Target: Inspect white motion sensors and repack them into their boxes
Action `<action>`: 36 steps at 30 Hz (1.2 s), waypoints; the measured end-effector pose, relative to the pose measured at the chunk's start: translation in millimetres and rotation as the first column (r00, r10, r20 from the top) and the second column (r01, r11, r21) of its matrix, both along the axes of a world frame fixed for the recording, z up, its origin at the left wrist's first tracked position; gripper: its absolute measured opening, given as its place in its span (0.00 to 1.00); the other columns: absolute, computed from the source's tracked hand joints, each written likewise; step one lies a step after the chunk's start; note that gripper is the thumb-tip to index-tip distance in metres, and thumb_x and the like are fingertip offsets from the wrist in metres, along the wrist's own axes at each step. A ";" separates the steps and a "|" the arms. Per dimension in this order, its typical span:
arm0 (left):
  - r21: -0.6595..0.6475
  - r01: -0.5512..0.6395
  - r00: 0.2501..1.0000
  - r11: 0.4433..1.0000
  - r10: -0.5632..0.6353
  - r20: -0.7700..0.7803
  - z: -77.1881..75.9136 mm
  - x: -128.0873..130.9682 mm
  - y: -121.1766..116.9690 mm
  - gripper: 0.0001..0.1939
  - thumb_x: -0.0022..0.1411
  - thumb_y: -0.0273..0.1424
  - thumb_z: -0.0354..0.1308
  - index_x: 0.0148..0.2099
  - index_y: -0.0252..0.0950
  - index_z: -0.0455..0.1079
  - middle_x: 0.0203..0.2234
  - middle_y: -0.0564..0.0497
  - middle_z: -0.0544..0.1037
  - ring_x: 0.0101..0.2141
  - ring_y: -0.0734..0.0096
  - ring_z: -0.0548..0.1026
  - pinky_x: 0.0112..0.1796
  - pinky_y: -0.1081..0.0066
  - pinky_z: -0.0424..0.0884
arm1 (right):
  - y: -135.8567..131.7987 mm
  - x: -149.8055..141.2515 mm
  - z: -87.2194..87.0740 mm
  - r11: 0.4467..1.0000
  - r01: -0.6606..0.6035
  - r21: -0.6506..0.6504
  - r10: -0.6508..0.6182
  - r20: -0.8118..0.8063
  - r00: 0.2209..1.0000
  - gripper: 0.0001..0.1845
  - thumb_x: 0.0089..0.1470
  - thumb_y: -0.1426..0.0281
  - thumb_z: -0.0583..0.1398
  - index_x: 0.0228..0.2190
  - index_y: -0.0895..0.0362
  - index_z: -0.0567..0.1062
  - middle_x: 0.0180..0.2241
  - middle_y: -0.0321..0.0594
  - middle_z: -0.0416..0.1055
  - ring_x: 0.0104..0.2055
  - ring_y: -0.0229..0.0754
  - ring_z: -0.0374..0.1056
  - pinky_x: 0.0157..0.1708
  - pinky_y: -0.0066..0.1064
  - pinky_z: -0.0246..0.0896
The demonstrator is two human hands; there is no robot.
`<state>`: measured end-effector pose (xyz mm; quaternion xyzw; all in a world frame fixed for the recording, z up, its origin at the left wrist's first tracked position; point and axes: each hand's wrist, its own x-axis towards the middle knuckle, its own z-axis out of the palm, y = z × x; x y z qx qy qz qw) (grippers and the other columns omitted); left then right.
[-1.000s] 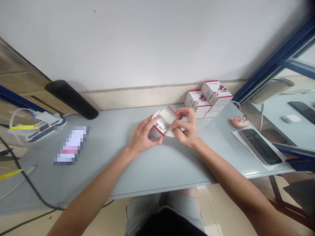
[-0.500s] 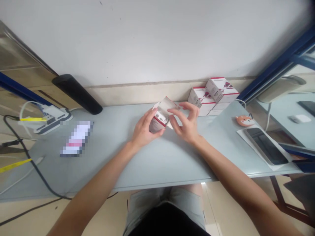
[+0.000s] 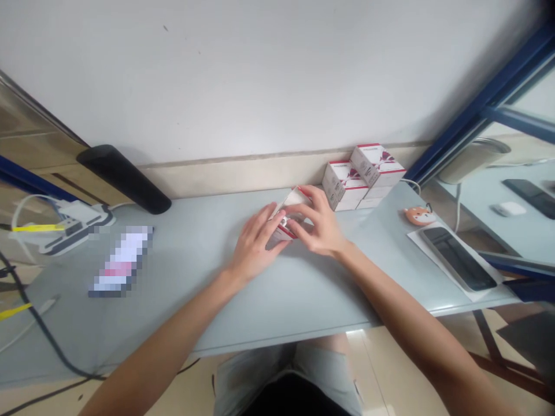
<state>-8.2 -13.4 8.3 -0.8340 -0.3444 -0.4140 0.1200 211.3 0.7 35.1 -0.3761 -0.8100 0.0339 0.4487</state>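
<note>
A small white cardboard box [image 3: 285, 234] with red edging is between my hands over the grey-blue table. Its lid flap [image 3: 296, 197] stands raised at the back, and the inside is mostly covered by fingers. My left hand [image 3: 256, 240] is wrapped round the box's left side, thumb at the front. My right hand [image 3: 319, 222] is at the right side, its fingers curled over the flap and its thumb by the front edge. Whatever lies inside the box is too hidden to name.
Several similar red-and-white boxes [image 3: 366, 173] are stacked by the wall. An orange animal-faced item [image 3: 420, 215] and a phone [image 3: 458, 258] on white paper lie right. Left are a blurred-out phone [image 3: 121, 260], a black cylinder [image 3: 125, 179], a power strip [image 3: 78, 228] and cables.
My right hand has let the flap slip from its pinch, opened, and closed in over the box. The flap is tilted more upright. My left hand keeps its hold.
</note>
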 end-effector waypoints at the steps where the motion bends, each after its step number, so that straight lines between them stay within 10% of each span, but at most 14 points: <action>1: 0.009 -0.007 1.000 1.000 0.007 0.005 -0.8 1.1 -0.2 0.44 0.65 0.35 0.69 0.76 0.45 0.51 0.64 0.38 0.74 0.62 0.52 0.76 0.59 0.56 0.75 | 0.3 0.1 -0.1 1.000 -0.010 -0.008 0.010 -0.001 1.000 0.13 0.64 0.63 0.62 0.48 0.51 0.81 0.61 0.51 0.65 0.66 0.59 0.61 0.63 0.57 0.61; 15: -0.015 -0.066 0.996 0.998 0.067 0.062 -9.2 -0.7 8.3 0.44 0.66 0.36 0.68 0.77 0.46 0.51 0.66 0.38 0.72 0.62 0.50 0.75 0.59 0.54 0.74 | 0.9 -4.4 -2.6 0.996 0.040 0.080 -0.030 -0.134 0.991 0.08 0.66 0.66 0.59 0.45 0.49 0.76 0.56 0.50 0.70 0.60 0.54 0.67 0.59 0.55 0.66; 22: -0.070 -0.135 0.982 0.988 0.143 0.121 -13.2 -1.3 9.3 0.44 0.66 0.41 0.68 0.77 0.44 0.51 0.66 0.36 0.71 0.62 0.49 0.74 0.59 0.53 0.74 | 8.5 9.7 -8.6 0.954 0.298 0.044 -0.270 -0.315 0.910 0.10 0.71 0.66 0.50 0.50 0.51 0.68 0.43 0.46 0.74 0.40 0.47 0.74 0.45 0.45 0.70; 26: -0.071 -0.130 0.981 0.989 0.139 0.139 -12.3 -0.5 9.1 0.44 0.67 0.42 0.67 0.77 0.44 0.50 0.66 0.37 0.71 0.63 0.49 0.74 0.59 0.53 0.74 | 21.9 18.2 -15.9 0.877 0.428 -0.219 -0.443 -0.021 0.896 0.16 0.71 0.67 0.50 0.53 0.52 0.72 0.44 0.47 0.78 0.41 0.50 0.75 0.40 0.39 0.67; 30: -0.086 -0.122 0.983 0.989 0.132 0.126 -8.9 -0.6 8.5 0.42 0.68 0.41 0.66 0.76 0.43 0.51 0.66 0.37 0.71 0.63 0.50 0.73 0.60 0.54 0.74 | 30.2 19.4 -25.7 0.787 0.445 -0.428 -0.292 0.379 0.878 0.17 0.67 0.72 0.52 0.48 0.55 0.78 0.45 0.50 0.81 0.44 0.52 0.76 0.40 0.37 0.64; 36: -0.066 -0.092 0.989 0.994 0.099 0.110 -5.8 -0.5 7.2 0.41 0.68 0.38 0.66 0.76 0.43 0.52 0.67 0.37 0.70 0.63 0.50 0.73 0.60 0.55 0.73 | 29.9 13.2 -32.8 0.832 0.404 -0.380 -0.254 0.386 0.887 0.19 0.67 0.72 0.51 0.52 0.57 0.78 0.50 0.53 0.76 0.50 0.54 0.74 0.44 0.38 0.65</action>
